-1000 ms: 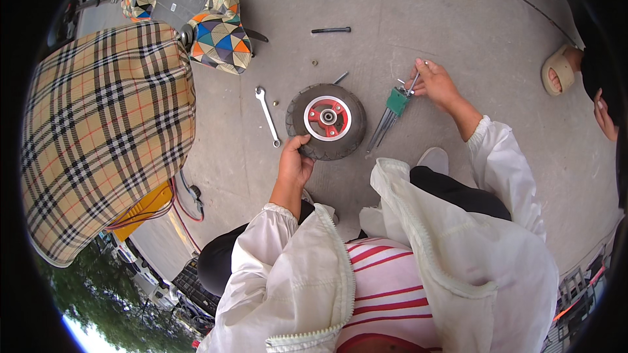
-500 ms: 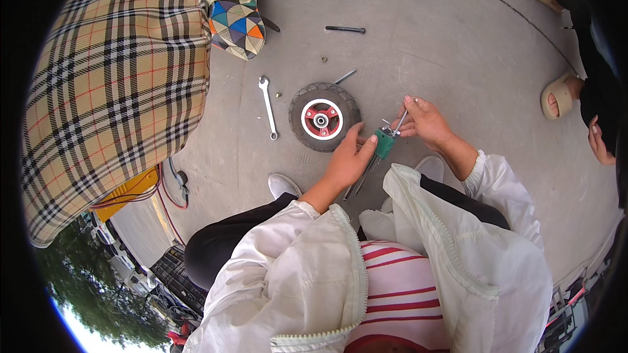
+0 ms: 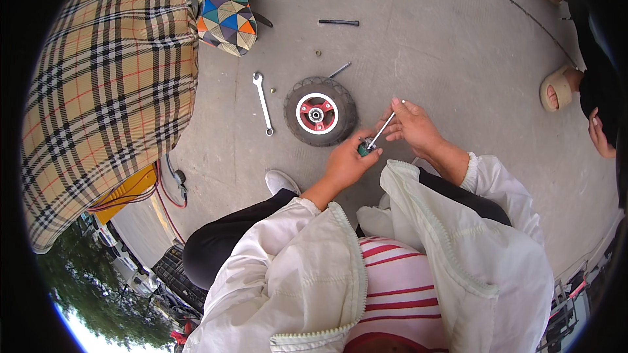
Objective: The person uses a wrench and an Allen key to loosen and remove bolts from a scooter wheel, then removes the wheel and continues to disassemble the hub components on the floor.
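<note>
Wrench (image 3: 263,106) lies on ground, wheel (image 3: 316,115) flat to its right. Left hand (image 3: 347,163) clamps fingers round green hex-key holder (image 3: 364,149), near wheel. Metal key (image 3: 382,130) slants to right hand (image 3: 418,132), fingertips pinching its far end.

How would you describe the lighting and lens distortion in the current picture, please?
Head view: soft, diffuse light, no hard shadow beside the wheel; head view: sky at lower left washed out, blue-fringed; head view: fisheye black rim rounds the frame, and the plaid cover seems bowed along it.
</note>
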`<move>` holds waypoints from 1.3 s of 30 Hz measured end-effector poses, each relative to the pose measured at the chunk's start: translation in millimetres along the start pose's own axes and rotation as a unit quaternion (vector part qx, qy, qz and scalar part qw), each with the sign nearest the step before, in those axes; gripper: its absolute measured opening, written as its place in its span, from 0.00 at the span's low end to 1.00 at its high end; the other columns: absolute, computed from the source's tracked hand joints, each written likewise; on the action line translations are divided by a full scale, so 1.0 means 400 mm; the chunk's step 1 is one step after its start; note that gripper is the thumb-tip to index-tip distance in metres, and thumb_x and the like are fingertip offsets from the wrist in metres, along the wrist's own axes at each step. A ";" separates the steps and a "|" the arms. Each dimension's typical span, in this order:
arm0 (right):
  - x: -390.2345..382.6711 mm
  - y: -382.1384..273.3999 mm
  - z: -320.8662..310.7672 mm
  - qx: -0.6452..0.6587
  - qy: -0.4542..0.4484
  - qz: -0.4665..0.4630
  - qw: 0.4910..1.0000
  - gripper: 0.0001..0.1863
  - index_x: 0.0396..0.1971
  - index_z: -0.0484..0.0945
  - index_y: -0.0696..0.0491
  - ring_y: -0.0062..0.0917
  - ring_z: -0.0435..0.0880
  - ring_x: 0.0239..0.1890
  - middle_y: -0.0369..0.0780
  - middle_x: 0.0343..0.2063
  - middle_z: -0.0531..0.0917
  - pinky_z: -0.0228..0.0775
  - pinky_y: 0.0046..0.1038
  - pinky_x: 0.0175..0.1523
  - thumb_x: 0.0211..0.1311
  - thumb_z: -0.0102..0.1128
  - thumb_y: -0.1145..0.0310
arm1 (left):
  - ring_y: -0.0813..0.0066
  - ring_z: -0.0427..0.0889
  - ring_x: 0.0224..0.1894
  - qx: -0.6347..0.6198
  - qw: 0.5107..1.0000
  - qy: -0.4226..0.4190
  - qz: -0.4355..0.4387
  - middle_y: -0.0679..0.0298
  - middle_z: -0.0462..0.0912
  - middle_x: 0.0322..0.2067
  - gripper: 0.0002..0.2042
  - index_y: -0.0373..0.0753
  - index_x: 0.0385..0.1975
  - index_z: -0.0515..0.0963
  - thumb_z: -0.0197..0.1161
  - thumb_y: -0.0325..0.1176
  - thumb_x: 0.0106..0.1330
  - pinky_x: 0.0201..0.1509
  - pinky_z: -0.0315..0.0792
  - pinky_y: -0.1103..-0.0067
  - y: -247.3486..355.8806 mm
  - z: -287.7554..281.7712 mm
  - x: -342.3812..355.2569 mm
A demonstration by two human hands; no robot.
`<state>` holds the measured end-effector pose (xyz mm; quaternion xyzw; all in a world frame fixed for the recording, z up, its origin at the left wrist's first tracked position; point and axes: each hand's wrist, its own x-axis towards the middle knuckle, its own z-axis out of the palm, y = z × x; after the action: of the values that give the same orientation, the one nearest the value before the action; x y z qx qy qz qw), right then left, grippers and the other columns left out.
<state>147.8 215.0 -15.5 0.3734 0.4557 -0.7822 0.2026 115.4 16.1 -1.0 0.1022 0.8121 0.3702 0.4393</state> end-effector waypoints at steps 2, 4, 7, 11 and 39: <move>0.030 -0.030 -0.053 0.059 0.089 -0.036 0.994 0.23 0.35 0.72 0.56 0.27 0.83 0.32 0.42 0.29 0.82 0.77 0.27 0.36 0.75 0.41 0.49 | 0.56 0.83 0.37 0.041 0.999 -0.014 -0.005 0.54 0.83 0.34 0.23 0.45 0.51 0.76 0.69 0.46 0.58 0.42 0.75 0.68 -0.003 -0.008 0.002; 0.057 -0.079 -0.116 0.042 0.182 -0.103 0.977 0.23 0.33 0.71 0.55 0.26 0.81 0.28 0.39 0.24 0.79 0.76 0.27 0.34 0.75 0.41 0.49 | 0.57 0.82 0.40 0.075 0.997 -0.023 -0.020 0.54 0.83 0.38 0.23 0.45 0.53 0.75 0.69 0.44 0.59 0.45 0.74 0.70 -0.048 -0.006 -0.007; 0.064 -0.114 -0.157 0.028 0.199 -0.100 0.975 0.22 0.32 0.71 0.54 0.25 0.79 0.26 0.36 0.22 0.75 0.75 0.27 0.33 0.75 0.43 0.49 | 0.55 0.81 0.45 0.121 0.992 -0.019 -0.001 0.52 0.82 0.44 0.23 0.44 0.54 0.74 0.68 0.42 0.59 0.48 0.74 0.68 -0.105 0.000 -0.016; 0.065 -0.077 -0.144 -0.006 0.103 -0.074 0.992 0.21 0.34 0.72 0.55 0.21 0.74 0.23 0.35 0.23 0.73 0.70 0.25 0.30 0.74 0.45 0.51 | 0.50 0.79 0.48 0.173 0.983 0.000 0.057 0.49 0.80 0.47 0.24 0.43 0.55 0.73 0.68 0.40 0.59 0.50 0.73 0.64 -0.134 0.003 -0.019; 0.025 -0.049 -0.033 0.042 -0.052 -0.013 0.998 0.17 0.43 0.74 0.57 0.22 0.81 0.31 0.40 0.29 0.81 0.75 0.25 0.40 0.76 0.45 0.57 | 0.70 0.80 0.47 -0.295 0.955 0.010 -0.011 0.55 0.79 0.48 0.29 0.26 0.59 0.64 0.67 0.30 0.61 0.53 0.74 0.76 0.134 -0.191 0.141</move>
<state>133.8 236.4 -16.1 0.3342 0.4161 -0.8217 0.2001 13.0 42.5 26.2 -0.0447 0.6722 0.5897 0.4454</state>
